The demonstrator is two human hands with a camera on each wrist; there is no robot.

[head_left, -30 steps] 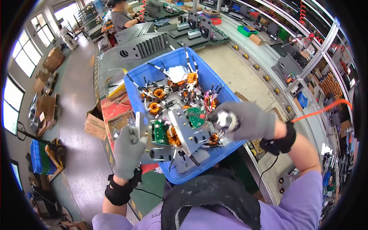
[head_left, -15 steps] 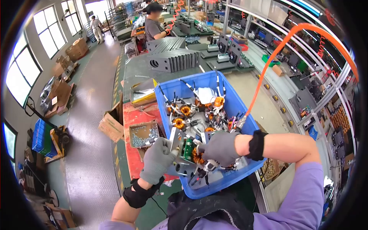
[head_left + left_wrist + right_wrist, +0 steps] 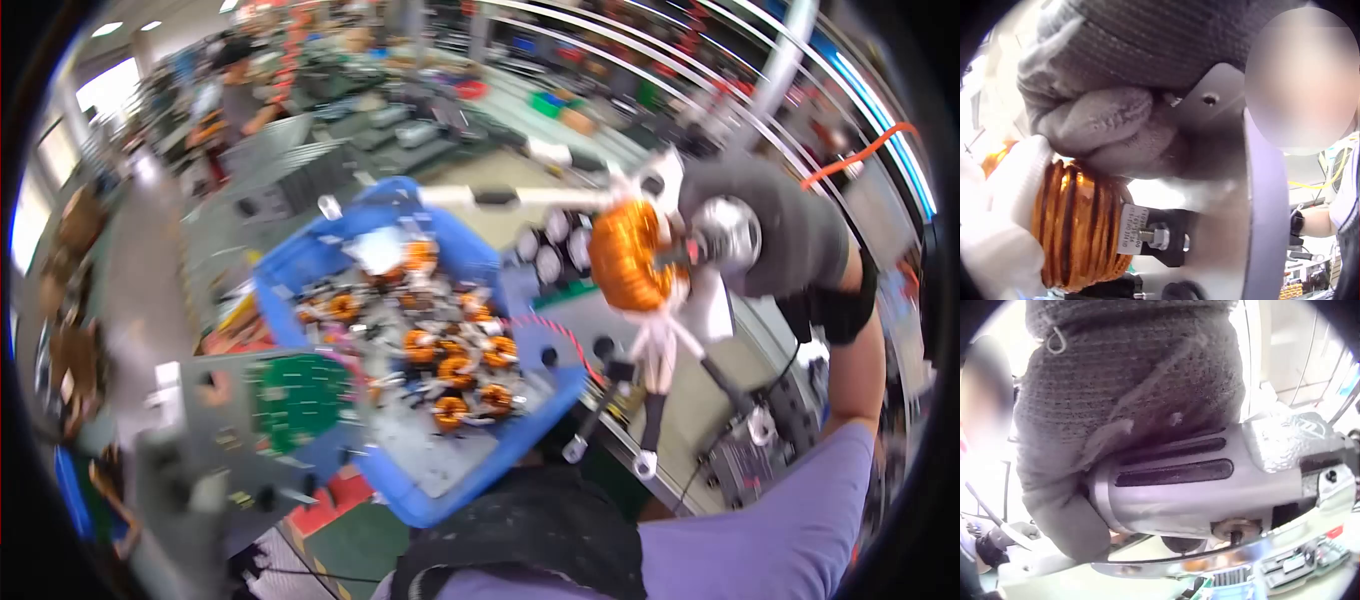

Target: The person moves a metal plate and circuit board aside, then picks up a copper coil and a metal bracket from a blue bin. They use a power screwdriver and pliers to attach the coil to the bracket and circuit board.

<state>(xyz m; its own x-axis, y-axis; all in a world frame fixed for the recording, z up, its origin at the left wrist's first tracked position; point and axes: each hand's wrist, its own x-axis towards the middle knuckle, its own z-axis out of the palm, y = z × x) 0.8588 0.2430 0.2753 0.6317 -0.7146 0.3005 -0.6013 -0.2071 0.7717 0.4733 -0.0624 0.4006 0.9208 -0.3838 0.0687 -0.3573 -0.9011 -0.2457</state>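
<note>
A bent sheet-metal housing (image 3: 225, 400) is lifted near the head camera, blurred at its left side. It carries a green circuit board (image 3: 300, 400) and a copper-wound toroid coil (image 3: 635, 255) with white-sleeved leads. My gloved left hand (image 3: 1104, 100) grips the metal edge, fingers curled over it. Beside those fingers in the left wrist view are the coil's windings, a printed label (image 3: 1132, 229) and a bolt with a nut (image 3: 1159, 237). My gloved right hand (image 3: 780, 225) wraps the grey body of an air driver (image 3: 1172, 494), whose tip overlaps the coil in the head view.
A blue bin (image 3: 415, 510) below holds several similar coils and wires. Grey metal frames (image 3: 300, 175) stand on the bench behind it. A conveyor line with shelves runs along the right. An orange hose (image 3: 860, 160) loops at upper right, and another person (image 3: 240, 95) works farther back.
The housing has come up out of the bin toward the head camera, carried by my left hand. My right hand has moved up and right with the air driver. The head view has swung.
</note>
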